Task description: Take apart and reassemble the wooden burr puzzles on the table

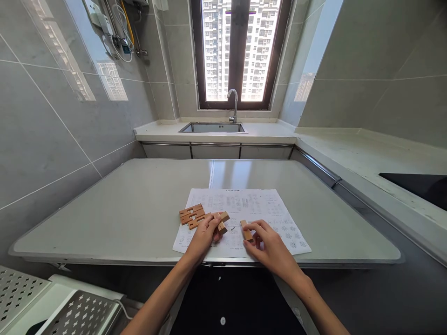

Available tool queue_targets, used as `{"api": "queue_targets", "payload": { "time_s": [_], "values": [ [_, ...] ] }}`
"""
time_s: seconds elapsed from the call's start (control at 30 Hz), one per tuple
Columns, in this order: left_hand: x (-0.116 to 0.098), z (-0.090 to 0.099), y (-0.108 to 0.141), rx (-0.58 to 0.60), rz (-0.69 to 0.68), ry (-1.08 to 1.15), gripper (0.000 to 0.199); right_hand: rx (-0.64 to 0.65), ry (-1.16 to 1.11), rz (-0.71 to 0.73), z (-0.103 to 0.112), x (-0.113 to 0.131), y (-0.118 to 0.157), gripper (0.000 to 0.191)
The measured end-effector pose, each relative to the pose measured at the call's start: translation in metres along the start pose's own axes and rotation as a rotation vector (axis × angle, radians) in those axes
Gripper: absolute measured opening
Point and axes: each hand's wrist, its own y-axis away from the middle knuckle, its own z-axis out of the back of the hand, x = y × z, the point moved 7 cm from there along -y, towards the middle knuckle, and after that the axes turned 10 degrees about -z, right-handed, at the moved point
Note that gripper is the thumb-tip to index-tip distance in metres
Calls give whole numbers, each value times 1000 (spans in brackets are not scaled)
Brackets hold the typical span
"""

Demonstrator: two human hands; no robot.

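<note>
My left hand (208,231) is closed around wooden puzzle blocks (222,228), whose ends stick out past the fingers to the right. A single wooden puzzle block (246,231) is pinched between the thumb and fingers of my right hand (262,238), tilted and apart from the left hand's pieces. Several notched wooden puzzle pieces (191,214) lie side by side just left of my left hand, partly on the paper. Beneath both hands is a printed instruction sheet (268,202) with small diagrams. My left fingers hide part of the blocks they hold.
The sheet lies near the front edge of a pale folding table (115,209) with a centre seam. Beyond it are a sink (213,127) and a tap (235,104) under a window. A counter (349,144) runs along the right. A perforated white rack (84,311) stands at lower left.
</note>
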Motion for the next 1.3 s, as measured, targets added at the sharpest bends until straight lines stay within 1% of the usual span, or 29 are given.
{"api": "queue_targets", "payload": {
  "time_s": [0.13, 0.27, 0.37, 0.43, 0.57, 0.67, 0.77, 0.87, 1.1, 1.3],
  "values": [
    [-2, 3, 2, -4, 14, 21, 42, 32, -99, 23, 0, 7, -1, 15],
    [-6, 3, 5, 34, 17, -40, 59, 20, -151, 45, 2, 13, -4, 15],
    [-12, -1, 6, 63, -19, -78, 60, 15, -145, 57, 3, 15, -4, 16],
    [-14, -6, 7, 102, -27, -112, 61, 8, -140, 51, 3, 14, -4, 18],
    [-15, -19, 14, 222, -38, -241, 65, -29, -123, 26, 7, 13, -2, 26],
    [-16, -24, 18, 262, -73, -331, 65, -16, -98, 70, 10, 21, 0, 18],
    [-16, -26, 20, 271, -81, -347, 66, 19, -101, 116, 12, 30, 2, 16],
    [-18, -27, 20, 276, -88, -363, 66, 48, -103, 128, 13, 34, 3, 18],
    [-21, -29, 20, 294, -104, -418, 65, 87, -154, 107, 9, 31, 4, 20],
    [-22, -30, 20, 294, -119, -445, 66, 68, -182, 75, 3, 28, 5, 24]
  ]
}}
